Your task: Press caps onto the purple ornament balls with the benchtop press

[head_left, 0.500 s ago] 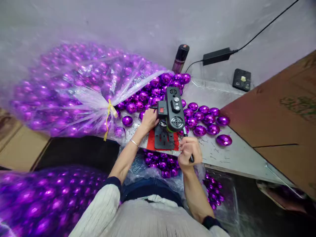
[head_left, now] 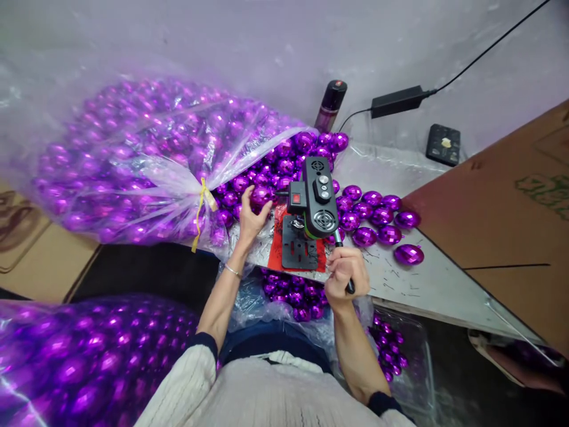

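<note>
My left hand (head_left: 252, 222) is at the edge of the heap of purple balls, left of the black device. Its thumb and finger curve around a shiny faceted purple ball (head_left: 262, 196). My right hand (head_left: 347, 274) is a fist around the black-handled lever (head_left: 350, 287) that slopes down from the device's right side. The black device (head_left: 320, 196) has two round vents, silver buttons and a red switch. Below its head is a slotted black base plate (head_left: 297, 249) on a red sheet (head_left: 276, 252); no ball is visible on the plate.
A big clear bag (head_left: 133, 166) of purple balls, tied with yellow ribbon (head_left: 198, 219), lies left. Several loose balls (head_left: 364, 236) sit right of the device. Behind are a spray can (head_left: 331, 107) and a power adapter (head_left: 396, 102). A cardboard box (head_left: 502, 237) stands right.
My left hand has moved left from beside the device's base to the heap, its thumb and finger now around a ball. My right hand stays on the lever.
</note>
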### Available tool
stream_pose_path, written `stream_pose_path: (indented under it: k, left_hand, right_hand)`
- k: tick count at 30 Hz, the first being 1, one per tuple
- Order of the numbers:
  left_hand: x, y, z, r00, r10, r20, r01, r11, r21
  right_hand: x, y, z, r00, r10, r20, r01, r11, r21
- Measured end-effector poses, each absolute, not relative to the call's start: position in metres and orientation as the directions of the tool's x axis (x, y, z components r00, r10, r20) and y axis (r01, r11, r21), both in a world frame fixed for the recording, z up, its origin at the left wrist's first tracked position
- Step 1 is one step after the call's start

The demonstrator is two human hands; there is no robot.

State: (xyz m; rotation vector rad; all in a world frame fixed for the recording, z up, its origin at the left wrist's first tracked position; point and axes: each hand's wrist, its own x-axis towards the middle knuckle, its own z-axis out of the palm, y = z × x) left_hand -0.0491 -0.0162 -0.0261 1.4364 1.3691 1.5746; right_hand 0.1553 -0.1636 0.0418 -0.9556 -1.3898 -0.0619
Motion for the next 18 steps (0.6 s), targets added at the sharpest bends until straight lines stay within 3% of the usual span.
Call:
stream_pose_path:
  k: [3,7,12,18]
  left_hand:
    - [-0.059,-0.035,-0.015,-0.29,0.953,0.083,-0.271,-0.165,0.948]
    - [-0.061,-0.073,-0.008,-0.031,0.975,-0.221,-0.636,0.152,0.757]
    - [-0.046,-0.117,-0.01,0.172,0.915,-0.365,-0.711,0.372,0.597]
    - [-0.03,-0.136,-0.015,0.234,0.914,-0.331,-0.633,0.402,0.661]
  right_hand:
    - [0.156,-0.164,0.041,0.241,0.477,0.845,0.562,0.642,-0.522]
    - [0.155,-0.164,0.043,0.244,0.485,0.84,0.566,0.631,-0.53]
    - [0.155,-0.164,0.045,0.249,0.5,0.83,0.563,0.622,-0.544]
    - [0.156,-0.164,0.044,0.248,0.494,0.833,0.582,0.612,-0.536]
